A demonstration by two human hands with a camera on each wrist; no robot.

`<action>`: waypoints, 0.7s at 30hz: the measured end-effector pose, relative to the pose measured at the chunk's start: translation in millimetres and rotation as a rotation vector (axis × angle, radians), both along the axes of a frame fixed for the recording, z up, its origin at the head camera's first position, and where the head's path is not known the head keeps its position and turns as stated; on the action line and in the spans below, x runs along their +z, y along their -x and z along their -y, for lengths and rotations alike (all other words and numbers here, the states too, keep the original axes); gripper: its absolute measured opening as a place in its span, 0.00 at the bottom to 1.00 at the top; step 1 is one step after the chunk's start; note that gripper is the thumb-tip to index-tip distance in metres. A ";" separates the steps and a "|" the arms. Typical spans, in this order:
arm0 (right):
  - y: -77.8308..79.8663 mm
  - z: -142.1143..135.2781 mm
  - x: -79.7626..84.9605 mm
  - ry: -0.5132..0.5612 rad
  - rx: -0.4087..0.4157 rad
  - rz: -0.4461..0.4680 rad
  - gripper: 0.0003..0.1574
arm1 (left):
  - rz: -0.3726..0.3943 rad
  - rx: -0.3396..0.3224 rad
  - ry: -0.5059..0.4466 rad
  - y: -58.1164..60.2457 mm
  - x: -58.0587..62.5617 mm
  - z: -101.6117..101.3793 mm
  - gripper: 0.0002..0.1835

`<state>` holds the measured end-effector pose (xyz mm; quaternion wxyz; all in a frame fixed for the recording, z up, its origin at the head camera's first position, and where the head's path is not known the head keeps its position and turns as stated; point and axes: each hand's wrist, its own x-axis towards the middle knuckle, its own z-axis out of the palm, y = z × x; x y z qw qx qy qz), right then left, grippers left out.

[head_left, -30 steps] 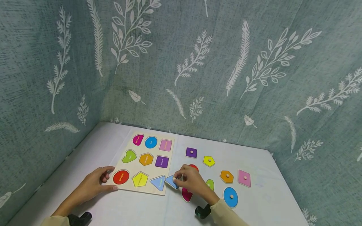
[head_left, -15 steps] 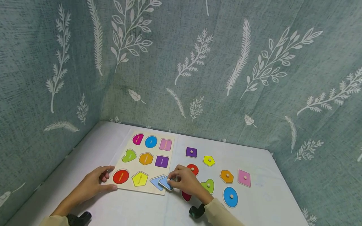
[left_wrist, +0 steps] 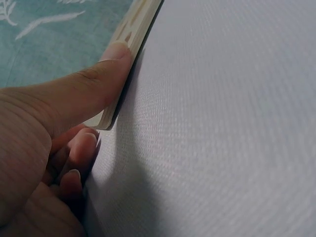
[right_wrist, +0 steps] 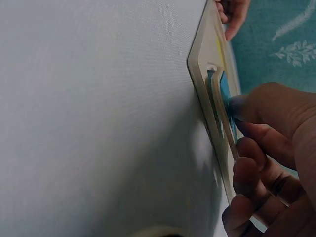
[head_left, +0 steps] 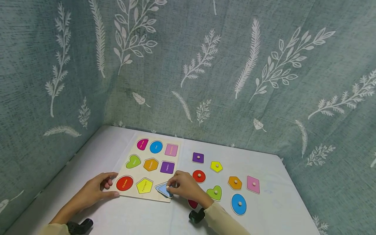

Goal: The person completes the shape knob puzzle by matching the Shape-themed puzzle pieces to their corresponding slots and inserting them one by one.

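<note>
My right hand [head_left: 185, 186] pinches the knob of a blue triangle puzzle piece [head_left: 164, 188]. In the head view the piece lies over the blue triangle spot at the puzzle board's front right corner; the right wrist view shows it slightly tilted, one edge raised above the recess. The wooden puzzle board [head_left: 147, 196] carries coloured, labelled shapes, among them a yellow pentagon [head_left: 144, 185] and a red circle [head_left: 124, 183]. At its front left corner my left hand [head_left: 98, 187] grips the board, thumb on the front edge and fingers at the left side.
Knobbed pieces lie right of the board: purple square [head_left: 198, 157], yellow pentagon piece [head_left: 216, 166], red circle piece [head_left: 199, 176], green heart [head_left: 214, 193], orange hexagon [head_left: 235, 183], pink piece [head_left: 253, 184] and blue oval [head_left: 239, 204]. A magenta piece [head_left: 192, 204] is partly hidden by my right arm.
My right hand has moved left with the blue triangle puzzle piece, from beside the board's right edge to over the triangle spot. My left hand has stayed at the corner.
</note>
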<state>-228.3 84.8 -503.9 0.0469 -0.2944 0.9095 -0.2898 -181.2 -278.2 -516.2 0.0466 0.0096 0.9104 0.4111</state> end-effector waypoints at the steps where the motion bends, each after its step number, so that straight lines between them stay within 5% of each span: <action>1: 0.3 1.0 -0.6 -0.001 0.005 0.003 0.04 | 0.004 0.005 0.003 0.3 -0.1 -0.3 0.54; 21: 4.1 16.1 -0.6 0.043 -0.044 0.135 0.03 | 0.016 0.014 0.005 -1.2 3.0 -1.1 0.56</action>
